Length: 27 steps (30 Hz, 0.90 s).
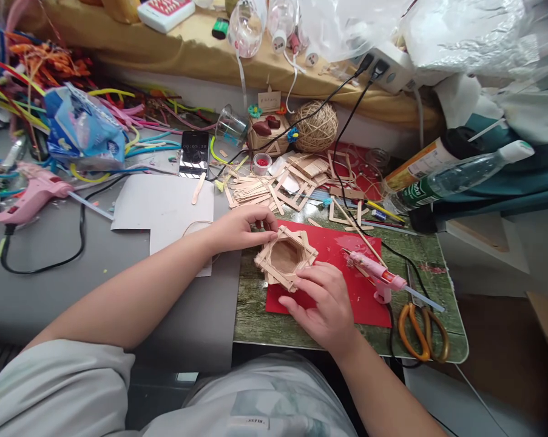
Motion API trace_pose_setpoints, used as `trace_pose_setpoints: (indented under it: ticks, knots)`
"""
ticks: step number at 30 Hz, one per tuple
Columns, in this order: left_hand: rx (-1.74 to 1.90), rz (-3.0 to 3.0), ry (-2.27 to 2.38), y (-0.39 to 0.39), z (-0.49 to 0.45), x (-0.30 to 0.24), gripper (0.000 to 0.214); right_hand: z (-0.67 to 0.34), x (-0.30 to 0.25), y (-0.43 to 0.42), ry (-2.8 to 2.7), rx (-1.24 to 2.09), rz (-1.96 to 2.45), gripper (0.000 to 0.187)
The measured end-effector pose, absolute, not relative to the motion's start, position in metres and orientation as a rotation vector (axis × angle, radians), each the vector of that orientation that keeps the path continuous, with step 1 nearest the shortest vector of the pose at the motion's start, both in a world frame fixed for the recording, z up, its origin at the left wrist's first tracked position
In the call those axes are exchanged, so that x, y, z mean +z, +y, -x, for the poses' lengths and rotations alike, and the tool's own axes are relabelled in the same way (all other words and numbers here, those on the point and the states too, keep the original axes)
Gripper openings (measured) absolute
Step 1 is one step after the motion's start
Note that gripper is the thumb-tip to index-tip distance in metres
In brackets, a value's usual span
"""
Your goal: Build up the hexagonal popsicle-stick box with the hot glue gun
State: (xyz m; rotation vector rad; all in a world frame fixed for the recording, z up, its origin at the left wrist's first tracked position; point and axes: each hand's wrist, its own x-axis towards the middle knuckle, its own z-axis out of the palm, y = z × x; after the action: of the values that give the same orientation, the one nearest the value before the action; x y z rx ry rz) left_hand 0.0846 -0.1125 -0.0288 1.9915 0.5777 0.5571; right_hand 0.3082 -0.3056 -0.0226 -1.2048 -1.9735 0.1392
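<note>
A star-shaped box of stacked wooden craft sticks (267, 265), hollow in the middle, is between my two hands over a red sheet (362, 243). My left hand (249, 227) pinches its upper left edge, some fingers curled behind. On the lower right side, the fingers of my right hand (326, 297) press against the sticks, with the thumb lower down near the front corner. Right of the box lies a pink glue gun (376, 270) with a clear glue stick in its back.
Scissors (414, 334) lie at the right edge of the green board (255, 321). Loose craft sticks (250, 188), a twine ball (318, 125) and a phone (194, 155) sit behind. Another glue gun (32, 197) is at left. Black cords cross the right side near a bottle (460, 176).
</note>
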Motion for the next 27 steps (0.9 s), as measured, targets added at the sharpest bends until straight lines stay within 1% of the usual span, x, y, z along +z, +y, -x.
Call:
trace_pose_setpoints:
  ticks: [3, 7, 8, 11, 13, 14, 15, 16, 17, 19, 21, 23, 27]
  knots:
    - [0.537, -2.027, 0.538, -0.114, -0.086, -0.03, 0.025, -0.34, -0.025, -0.334, -1.931, 0.132, 1.279, 0.034]
    - [0.539, -2.027, 0.541, -0.115, -0.087, -0.033, 0.027, -0.389, -0.047, -0.38, -1.697, -0.063, 1.499, 0.011]
    - [0.538, -2.014, 0.551, -0.115, -0.087, -0.034, 0.029, -0.399, -0.053, -0.387, -1.566, -0.124, 1.593, 0.014]
    - [0.544, -1.964, 0.593, -0.116, -0.088, -0.04, 0.036, -0.419, -0.066, -0.39, -1.126, -0.148, 1.721, 0.036]
    - [0.534, -1.95, 0.623, -0.116, -0.089, -0.042, 0.041, -0.426, -0.068, -0.38, -1.024, -0.03, 1.764, 0.058]
    - [0.515, -1.951, 0.634, -0.117, -0.09, -0.042, 0.043, -0.428, -0.066, -0.374, -1.014, 0.064, 1.784, 0.066]
    - [0.492, -1.956, 0.644, -0.117, -0.09, -0.042, 0.044, -0.43, -0.063, -0.367, -1.007, 0.178, 1.807, 0.069]
    - [0.467, -1.964, 0.652, -0.117, -0.09, -0.041, 0.045, -0.432, -0.06, -0.36, -1.002, 0.3, 1.837, 0.068]
    - [0.445, -1.973, 0.658, -0.117, -0.09, -0.04, 0.046, -0.434, -0.055, -0.354, -1.005, 0.415, 1.877, 0.064]
    - [0.427, -1.999, 0.662, -0.117, -0.09, -0.038, 0.048, -0.438, -0.045, -0.345, -1.044, 0.544, 1.979, 0.052]
    - [0.435, -2.038, 0.648, -0.116, -0.089, -0.038, 0.048, -0.443, -0.036, -0.339, -1.101, 0.581, 2.082, 0.045]
    - [0.457, -2.08, 0.611, -0.114, -0.089, -0.04, 0.047, -0.448, -0.028, -0.337, -1.11, 0.608, 2.137, 0.044]
    - [0.48, -2.105, 0.57, -0.111, -0.089, -0.044, 0.047, -0.448, -0.013, -0.342, -0.885, 0.626, 2.048, 0.045]
